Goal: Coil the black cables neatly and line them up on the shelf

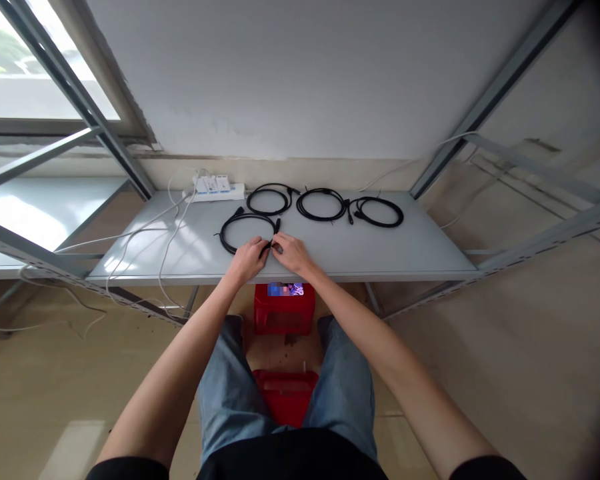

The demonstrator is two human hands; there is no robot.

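Note:
A coiled black cable [253, 215] lies near the front edge of the grey shelf [405, 257], its plug ends showing at the top and right of the loop. At the coil's lower right, my left hand [251, 259] has its fingers closed on the cable. My right hand [290, 253] meets it there, with thumb and fingers pinched at the same spot on the coil. Fine detail between the fingertips is too small to make out. Behind it lie three more black cable coils: one coil [265, 213] at the back, a middle coil [321, 219] and a right coil [401, 217].
A white power strip [220, 195] with several white adapters stands at the back left. Thin white cords [167, 243] run from it over the shelf's left front edge. Metal uprights [445, 157] frame both sides. Under the shelf is a red stool [284, 319].

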